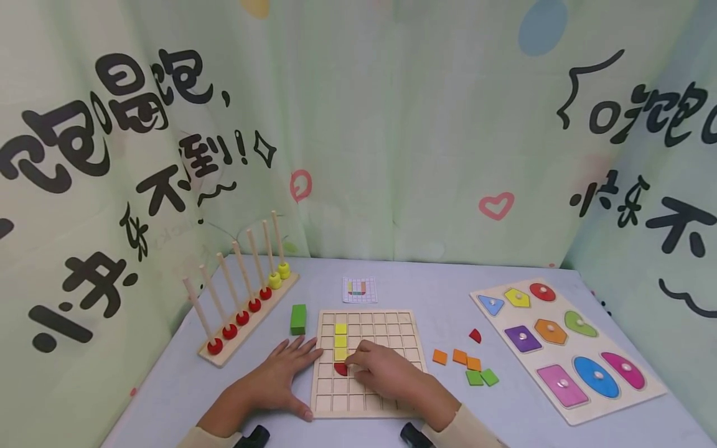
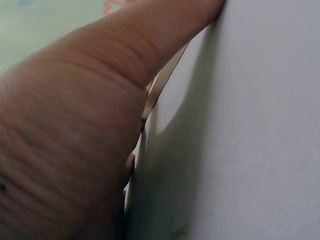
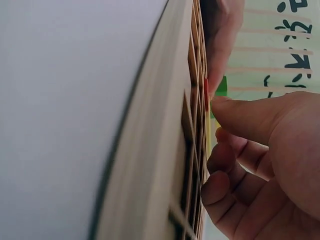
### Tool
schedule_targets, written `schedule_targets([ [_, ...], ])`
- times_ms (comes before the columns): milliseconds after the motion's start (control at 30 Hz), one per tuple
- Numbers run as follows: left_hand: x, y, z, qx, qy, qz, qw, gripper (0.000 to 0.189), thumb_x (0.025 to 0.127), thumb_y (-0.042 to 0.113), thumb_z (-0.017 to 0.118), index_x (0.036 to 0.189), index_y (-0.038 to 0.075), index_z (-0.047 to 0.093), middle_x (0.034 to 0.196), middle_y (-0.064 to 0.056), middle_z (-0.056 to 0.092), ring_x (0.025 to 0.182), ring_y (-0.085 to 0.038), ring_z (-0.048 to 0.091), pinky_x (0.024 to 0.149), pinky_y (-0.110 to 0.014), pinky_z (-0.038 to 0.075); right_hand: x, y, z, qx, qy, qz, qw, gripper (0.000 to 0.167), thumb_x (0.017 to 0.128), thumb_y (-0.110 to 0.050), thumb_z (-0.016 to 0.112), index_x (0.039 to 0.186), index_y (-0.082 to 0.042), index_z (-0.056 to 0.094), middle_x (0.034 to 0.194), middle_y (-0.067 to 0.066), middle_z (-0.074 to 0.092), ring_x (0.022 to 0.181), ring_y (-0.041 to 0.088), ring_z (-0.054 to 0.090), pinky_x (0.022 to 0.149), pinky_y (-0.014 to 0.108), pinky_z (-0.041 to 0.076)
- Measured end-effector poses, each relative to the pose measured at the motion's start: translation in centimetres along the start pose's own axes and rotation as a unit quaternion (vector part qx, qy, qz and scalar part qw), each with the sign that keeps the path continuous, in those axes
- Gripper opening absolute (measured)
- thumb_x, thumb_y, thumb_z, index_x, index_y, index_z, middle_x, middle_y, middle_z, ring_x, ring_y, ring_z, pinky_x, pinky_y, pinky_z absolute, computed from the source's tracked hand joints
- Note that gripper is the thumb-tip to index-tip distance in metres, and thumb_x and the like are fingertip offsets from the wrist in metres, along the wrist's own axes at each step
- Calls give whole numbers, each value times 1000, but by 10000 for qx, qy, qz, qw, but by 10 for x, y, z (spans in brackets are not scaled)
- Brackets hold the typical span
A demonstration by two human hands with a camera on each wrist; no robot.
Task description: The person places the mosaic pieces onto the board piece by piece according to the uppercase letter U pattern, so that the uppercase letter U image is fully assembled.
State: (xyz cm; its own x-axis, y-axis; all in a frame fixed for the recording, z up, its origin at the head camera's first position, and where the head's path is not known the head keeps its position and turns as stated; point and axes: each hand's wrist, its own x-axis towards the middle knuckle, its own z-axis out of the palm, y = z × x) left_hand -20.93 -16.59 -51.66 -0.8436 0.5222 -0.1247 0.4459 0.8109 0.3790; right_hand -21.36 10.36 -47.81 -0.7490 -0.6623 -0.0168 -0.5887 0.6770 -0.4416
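Observation:
A wooden grid board (image 1: 363, 414) lies on the table. Three yellow square tiles (image 1: 340, 341) form a column in it, with a red quarter-circle tile (image 1: 339, 369) just below them. Fingers spread, my left hand (image 1: 280, 375) rests at the board's left edge, the thumb by its lower left corner. My right hand (image 1: 388, 371) reaches over the middle of the board with bent fingers, thumb and forefinger at the red tile's right side; the exact contact is partly hidden. In the right wrist view the thumb (image 3: 245, 117) is beside a sliver of red.
Right of the board lie orange squares (image 1: 439, 356), green squares (image 1: 474, 378) and another red quarter-circle (image 1: 475, 336). A shape-puzzle board (image 1: 566, 367) stands further right. Behind lies a pattern card (image 1: 360, 300); at left are a green block (image 1: 299, 319) and a peg rack (image 1: 224, 356).

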Motion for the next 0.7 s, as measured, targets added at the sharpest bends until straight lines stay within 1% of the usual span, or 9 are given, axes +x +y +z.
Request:
schedule_targets([
  [100,1,0,0,51,20,-4,10000,121,50,86,67,152,27,36,160,2,22,147,-29,9,115,-56,5,-10,5,-7,12,44,-16,10000,27,93,-16,67,120,-19,70,103,-12,57,85,1,52,79,21,50],
  [333,1,4,-3,-167,40,60,9998,120,51,84,69,151,24,38,159,1,24,147,-29,10,115,-56,5,-34,25,-14,-8,221,50,9997,25,92,-13,67,117,-16,70,101,-11,56,83,3,51,76,23,50],
  [567,-1,1,-1,-118,47,42,9999,119,52,83,69,151,26,38,160,1,24,147,-28,10,115,-56,6,-54,41,-20,15,330,174,9993,26,92,-15,68,118,-14,70,103,-11,56,82,3,51,73,24,50],
  [700,-1,0,0,-214,50,94,9997,119,52,83,69,151,25,38,159,1,24,147,-29,11,114,-57,6,-65,47,-25,-16,424,180,9989,26,91,-14,68,117,-13,69,104,-10,56,84,5,52,75,26,50],
])
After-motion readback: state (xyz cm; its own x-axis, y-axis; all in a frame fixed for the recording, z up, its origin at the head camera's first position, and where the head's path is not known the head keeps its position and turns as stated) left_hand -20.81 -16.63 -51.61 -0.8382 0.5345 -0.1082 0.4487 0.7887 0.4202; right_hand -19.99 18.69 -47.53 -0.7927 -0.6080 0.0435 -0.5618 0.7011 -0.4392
